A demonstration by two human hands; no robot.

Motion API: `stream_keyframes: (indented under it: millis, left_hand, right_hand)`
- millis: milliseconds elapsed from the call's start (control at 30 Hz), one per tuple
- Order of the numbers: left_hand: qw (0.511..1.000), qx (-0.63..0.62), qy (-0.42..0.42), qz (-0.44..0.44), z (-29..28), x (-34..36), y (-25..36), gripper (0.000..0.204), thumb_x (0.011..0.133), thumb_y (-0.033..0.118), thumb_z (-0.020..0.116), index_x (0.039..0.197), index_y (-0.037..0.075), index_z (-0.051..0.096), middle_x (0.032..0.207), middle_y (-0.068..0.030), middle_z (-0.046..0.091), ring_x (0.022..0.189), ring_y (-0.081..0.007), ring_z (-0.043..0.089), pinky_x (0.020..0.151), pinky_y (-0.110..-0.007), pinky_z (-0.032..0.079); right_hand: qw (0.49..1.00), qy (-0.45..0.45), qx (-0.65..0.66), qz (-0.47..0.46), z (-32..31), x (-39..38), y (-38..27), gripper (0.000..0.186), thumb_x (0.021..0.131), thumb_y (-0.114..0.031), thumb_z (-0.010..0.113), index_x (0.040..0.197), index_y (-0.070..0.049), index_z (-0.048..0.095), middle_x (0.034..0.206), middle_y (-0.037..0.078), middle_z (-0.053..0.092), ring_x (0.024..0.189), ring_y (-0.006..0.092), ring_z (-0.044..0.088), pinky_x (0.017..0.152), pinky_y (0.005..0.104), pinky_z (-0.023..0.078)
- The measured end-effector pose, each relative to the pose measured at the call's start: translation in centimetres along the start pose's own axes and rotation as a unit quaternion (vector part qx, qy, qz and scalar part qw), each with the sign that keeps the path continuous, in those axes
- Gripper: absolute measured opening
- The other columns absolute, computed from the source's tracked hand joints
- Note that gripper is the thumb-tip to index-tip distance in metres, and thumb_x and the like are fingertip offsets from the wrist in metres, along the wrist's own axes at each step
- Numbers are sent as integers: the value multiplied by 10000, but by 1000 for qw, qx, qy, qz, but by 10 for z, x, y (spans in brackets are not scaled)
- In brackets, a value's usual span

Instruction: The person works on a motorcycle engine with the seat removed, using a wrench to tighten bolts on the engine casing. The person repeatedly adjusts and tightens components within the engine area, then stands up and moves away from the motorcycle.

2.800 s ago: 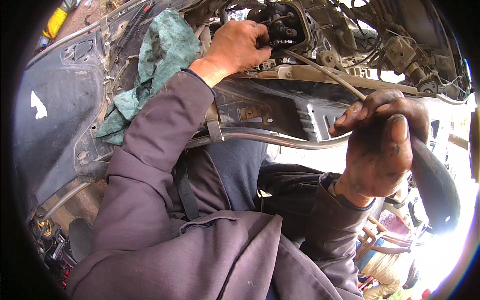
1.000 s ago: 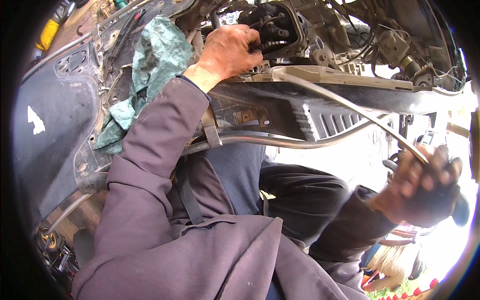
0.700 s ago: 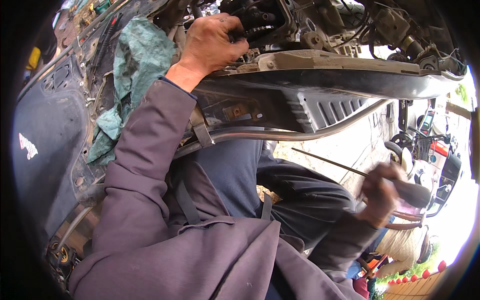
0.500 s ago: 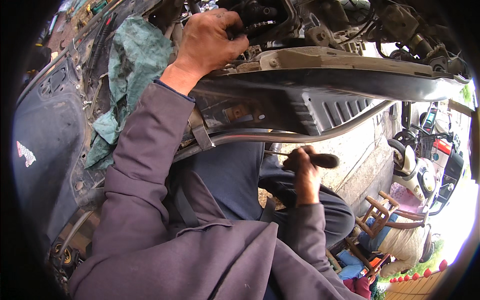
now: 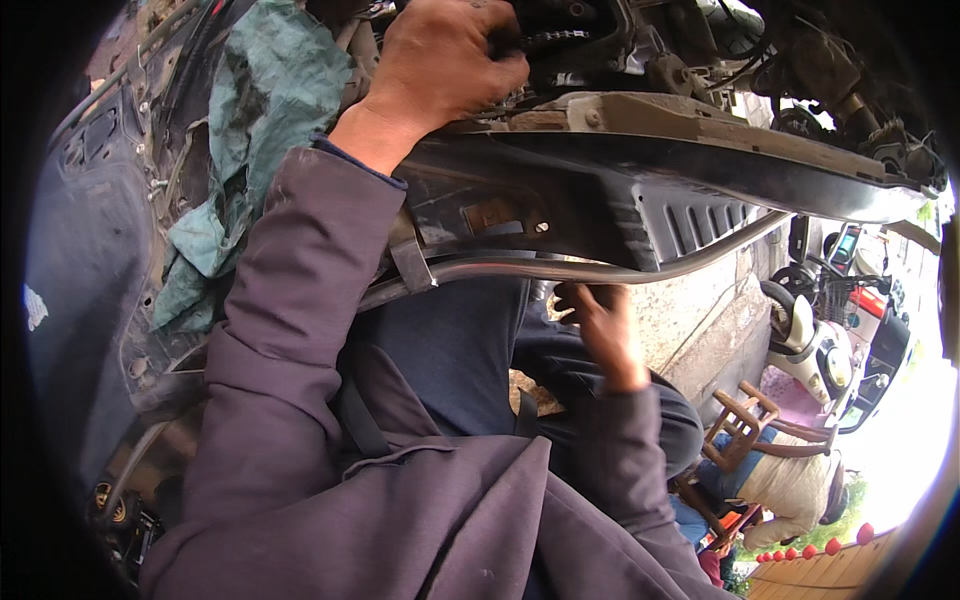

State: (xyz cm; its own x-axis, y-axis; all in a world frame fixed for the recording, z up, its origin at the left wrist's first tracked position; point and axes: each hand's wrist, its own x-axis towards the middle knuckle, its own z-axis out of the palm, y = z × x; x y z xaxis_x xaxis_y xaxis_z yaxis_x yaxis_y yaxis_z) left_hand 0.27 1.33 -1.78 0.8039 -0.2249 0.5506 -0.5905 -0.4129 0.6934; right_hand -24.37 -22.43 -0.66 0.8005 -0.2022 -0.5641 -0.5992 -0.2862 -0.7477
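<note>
My left hand (image 5: 445, 65) reaches into the opened workings of a scooter or motorbike at the top. Its thumb and fingers are bent together beside a metal chain (image 5: 560, 37); whatever they grip is hidden. Below, my right hand (image 5: 603, 325) is raised against the underside of a bent metal tube (image 5: 560, 270). Its fingers are curled and partly covered by the tube, so what they hold does not show. Between both hands lies a black ribbed plastic panel (image 5: 560, 185) with a dusty frame edge (image 5: 640, 118).
A green cloth (image 5: 270, 110) hangs left of my left forearm. Farther left stands a large dark panel (image 5: 85, 270). At the right are a wooden stool (image 5: 740, 430), a parked white scooter (image 5: 825, 360) and a bending person (image 5: 795, 490). Round red ornaments (image 5: 833, 546) line the lower right.
My right hand has risen to the tube; the screwdriver it held no longer shows. The view has shifted slightly, and my left hand stays by the chain.
</note>
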Motion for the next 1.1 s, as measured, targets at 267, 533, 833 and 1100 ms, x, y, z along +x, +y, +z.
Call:
stream_keyframes:
  millis: [267, 533, 833, 1100]
  left_hand:
    - [998, 53, 21, -2, 2, 0, 8, 166, 755, 176, 771, 866, 57, 739, 799, -95, 695, 728, -288, 701, 672, -378, 564]
    - [994, 58, -58, -77, -2, 3, 11, 187, 772, 273, 741, 912, 150, 761, 934, -84, 732, 930, -298, 719, 833, -431, 581]
    - [996, 46, -45, -59, 0, 2, 9, 192, 761, 221, 749, 929, 130, 759, 929, -93, 733, 899, -326, 715, 789, -424, 588]
    - [979, 115, -144, -85, -11, 8, 16, 218, 757, 257, 739, 933, 134, 776, 915, -118, 751, 924, -326, 731, 808, -453, 596]
  right_hand:
    - [783, -82, -407, -464, -32, -22, -282, 253, 814, 30, 755, 1063, 8, 719, 933, 132, 735, 782, 186, 708, 685, 303, 547]
    - [459, -126, -700, -532, 29, 81, -311, 218, 740, -208, 703, 915, -93, 764, 1245, 216, 581, 1228, 384, 508, 1035, 470, 449]
    - [410, -157, -688, -579, 37, 110, -307, 174, 763, -209, 644, 822, -93, 759, 1246, 203, 588, 1286, 389, 481, 1072, 523, 413]
    - [357, -137, -713, -588, 40, 117, -300, 191, 754, -226, 638, 768, -63, 738, 1220, 206, 593, 1305, 399, 463, 1094, 553, 379]
